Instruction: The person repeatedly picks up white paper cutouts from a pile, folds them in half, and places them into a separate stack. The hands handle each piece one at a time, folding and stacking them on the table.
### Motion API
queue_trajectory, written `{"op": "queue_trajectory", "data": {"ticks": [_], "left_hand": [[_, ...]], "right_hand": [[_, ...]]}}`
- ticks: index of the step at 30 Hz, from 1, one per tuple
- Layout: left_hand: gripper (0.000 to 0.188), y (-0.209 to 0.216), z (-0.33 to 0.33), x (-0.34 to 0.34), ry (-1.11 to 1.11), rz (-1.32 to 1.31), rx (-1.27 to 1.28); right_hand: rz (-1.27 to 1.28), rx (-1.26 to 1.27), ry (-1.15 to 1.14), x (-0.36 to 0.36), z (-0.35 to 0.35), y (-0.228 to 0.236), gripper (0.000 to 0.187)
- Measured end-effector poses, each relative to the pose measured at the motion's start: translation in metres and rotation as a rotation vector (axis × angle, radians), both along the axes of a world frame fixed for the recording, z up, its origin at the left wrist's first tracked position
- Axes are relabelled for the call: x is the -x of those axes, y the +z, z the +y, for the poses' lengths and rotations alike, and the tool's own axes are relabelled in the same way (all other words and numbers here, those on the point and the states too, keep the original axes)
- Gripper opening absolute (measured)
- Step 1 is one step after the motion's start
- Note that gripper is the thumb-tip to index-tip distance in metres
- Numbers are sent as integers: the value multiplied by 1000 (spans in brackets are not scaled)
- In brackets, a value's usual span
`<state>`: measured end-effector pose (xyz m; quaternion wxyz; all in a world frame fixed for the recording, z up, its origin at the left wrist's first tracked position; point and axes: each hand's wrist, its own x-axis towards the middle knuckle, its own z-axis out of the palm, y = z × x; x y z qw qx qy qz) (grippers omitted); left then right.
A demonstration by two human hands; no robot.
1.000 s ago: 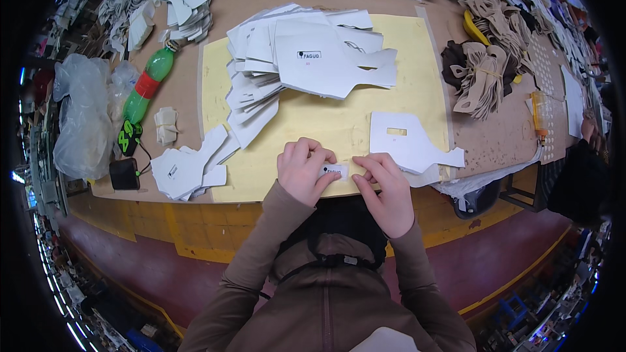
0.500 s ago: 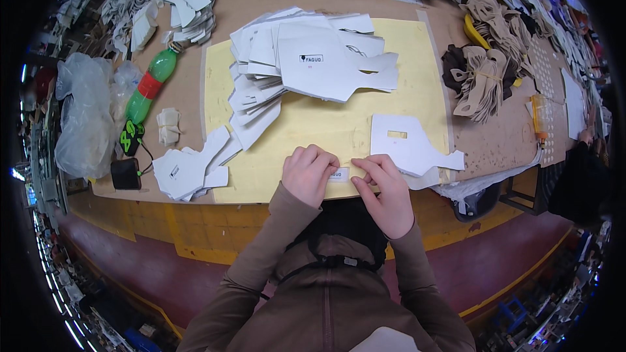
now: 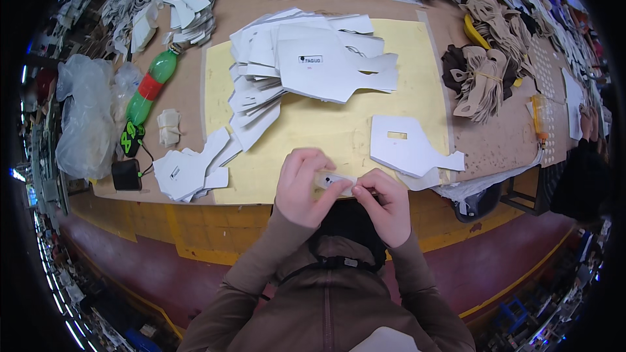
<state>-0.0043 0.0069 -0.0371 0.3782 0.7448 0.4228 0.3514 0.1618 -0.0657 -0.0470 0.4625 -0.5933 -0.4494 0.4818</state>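
A small pale label (image 3: 330, 180) with dark print is tilted between my hands, near the front edge of the yellow sheet (image 3: 313, 137). My right hand (image 3: 386, 203) pinches its right end between thumb and forefinger. Across the label's lower side lies the thumb of my left hand (image 3: 298, 186), its tip near the right fingertips; the left fingers curl behind and are slightly blurred. Right of my hands rests a stack of white cut pieces (image 3: 404, 146) with a small rectangular window. Beyond them spreads a larger fanned pile of white cut pieces (image 3: 313, 58), the top one carrying a printed label.
Left stand a green bottle (image 3: 156, 72), a plastic bag (image 3: 85, 117), a black device (image 3: 126, 175) with a cable and more white pieces (image 3: 182, 173). Tied beige bundles (image 3: 482, 78) and an orange-yellow container (image 3: 539, 117) lie right. Another person's hand (image 3: 589, 124) shows at far right.
The label has been lifted off the yellow sheet and tilted. My left hand has turned, its thumb now across the label; my right hand has moved slightly nearer and closed on the label's end.
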Motion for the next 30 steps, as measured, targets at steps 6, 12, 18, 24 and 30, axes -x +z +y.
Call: {"op": "queue_trajectory", "data": {"ticks": [6,12,18,24,30], "left_hand": [[27,10,-8,6,-140,48,-21],[15,14,1,9,-197,181,-280],[8,13,4,12,-267,113,-157],[18,8,-8,13,-344,-331,562],[20,4,-15,8,-267,-292,382]], "right_hand": [[289,-62,-9,1,-5,2,2],[238,-78,15,2,-4,8,2],[222,-82,30,3,-4,7,3],[683,-68,24,11,-7,1,5],[648,-70,104,7,-1,9,4]]}}
